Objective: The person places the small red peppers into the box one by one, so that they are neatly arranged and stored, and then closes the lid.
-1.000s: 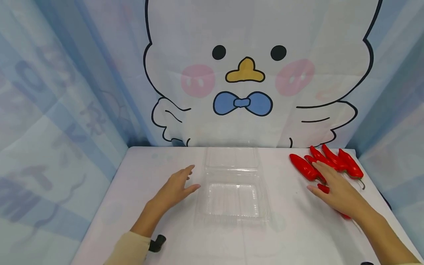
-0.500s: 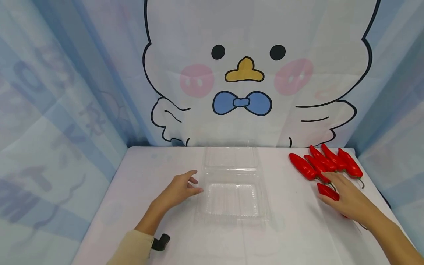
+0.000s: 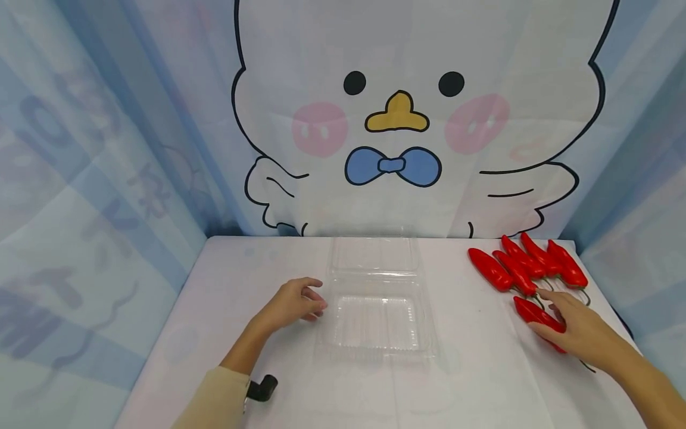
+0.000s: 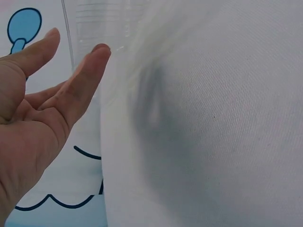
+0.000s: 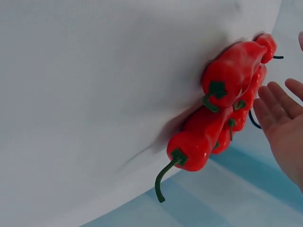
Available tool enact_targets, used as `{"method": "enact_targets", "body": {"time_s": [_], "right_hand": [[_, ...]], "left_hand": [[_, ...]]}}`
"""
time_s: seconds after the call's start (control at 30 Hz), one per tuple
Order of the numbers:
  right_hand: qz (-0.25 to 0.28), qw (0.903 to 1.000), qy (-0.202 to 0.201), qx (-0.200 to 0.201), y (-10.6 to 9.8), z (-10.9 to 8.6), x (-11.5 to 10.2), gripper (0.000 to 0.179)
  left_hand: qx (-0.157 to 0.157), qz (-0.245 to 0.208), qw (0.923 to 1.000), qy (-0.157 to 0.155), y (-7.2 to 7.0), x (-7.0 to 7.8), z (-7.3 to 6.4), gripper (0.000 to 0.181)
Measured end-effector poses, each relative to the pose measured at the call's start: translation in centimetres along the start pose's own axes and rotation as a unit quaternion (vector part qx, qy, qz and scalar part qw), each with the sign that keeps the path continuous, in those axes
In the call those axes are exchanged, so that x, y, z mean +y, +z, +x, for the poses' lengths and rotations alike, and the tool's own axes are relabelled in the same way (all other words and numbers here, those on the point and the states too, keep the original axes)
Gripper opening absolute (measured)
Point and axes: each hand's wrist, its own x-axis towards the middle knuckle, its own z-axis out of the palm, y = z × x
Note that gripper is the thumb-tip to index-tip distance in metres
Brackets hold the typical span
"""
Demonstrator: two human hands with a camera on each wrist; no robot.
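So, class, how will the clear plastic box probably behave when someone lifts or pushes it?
The clear plastic box looks thin-walled, so it's probably light and may slide easily. Its lid lies open, so that might flop during lifting. Ridges in the base may stiffen it slightly.

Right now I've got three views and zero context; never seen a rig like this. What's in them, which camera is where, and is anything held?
There's no robot: these are a person's two bare hands. The wide picture comes from a camera on the head, looking forward and down; the other two come from one camera on each wrist.

On the white table sit an open, clear plastic container in the middle and six red peppers on the right.

Neither hand seems to hold anything. The left hand is beside the container, fingers relaxed. The right hand is open at the nearest pepper; whether it touches, I can't tell.
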Motion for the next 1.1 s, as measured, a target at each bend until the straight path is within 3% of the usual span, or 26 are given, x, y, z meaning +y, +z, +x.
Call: {"method": "enact_targets", "body": {"time_s": [0.33,0.67,0.9,1.1], "right_hand": [[-0.011,0.9999,-0.004,0.0,0.1,-0.6,1.2,0.082],[-0.022,0.9995,0.008,-0.019,0.3,-0.4,2.1,0.078],[-0.022,0.9989,0.023,-0.035,0.4,-0.1,2.0,0.07],[-0.019,0.9992,0.024,-0.026,0.7,0.0,1.8,0.069]], "left_hand": [[-0.068,-0.062,0.9955,-0.022,-0.7,-0.3,0.2,0.048],[-0.086,-0.095,0.9907,-0.046,-0.5,-0.9,0.7,0.039],[-0.099,-0.126,0.9858,-0.05,-0.3,-1.1,0.7,0.035],[-0.098,-0.134,0.9851,-0.047,-0.2,-1.1,0.7,0.032]]}}
